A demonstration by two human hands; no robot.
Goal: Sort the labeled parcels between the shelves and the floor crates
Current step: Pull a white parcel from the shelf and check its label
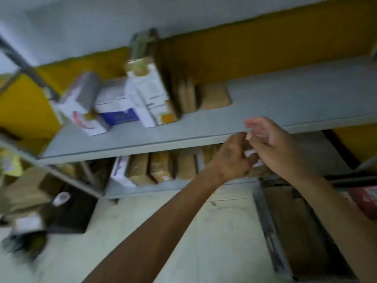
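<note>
Yellow wall (265, 43) is seen behind grey metal shelving, with pale floor (214, 231) below; the whole view is blurred by motion and tilted; an upper shelf (295, 94) runs across the middle, and its right part lies bare; at its left a cluster of parcels is stood: a white box with a red mark (81, 111) leaning at the far left, a white and blue box (118, 109) beside it, a tall white box (149, 94) touching that one, then brown parcels (214, 96) pushed toward the back; a lower shelf (163, 188) is seen beneath, where a white parcel (120, 170) and a row of brown wrapped parcels (161, 166) are stood side by side on edge; both bare arms are stretched forward to the right end of that row; the left hand (230, 158) is held with fingers curled at the parcels under the upper shelf's edge, but whether anything is gripped cannot be told through the blur; the right hand (271, 139) is raised just beside it, fingers loosely spread and relaxed, nothing being held; a small white patch (250, 154), perhaps a label, is glimpsed between the two hands; at the lower right a crate with brown contents (295, 231) is set on the floor, and a red item (365, 199) is seen at the right edge; at the lower left, cardboard boxes (22, 193) and a dark box (75, 213) are lying on the floor
</note>
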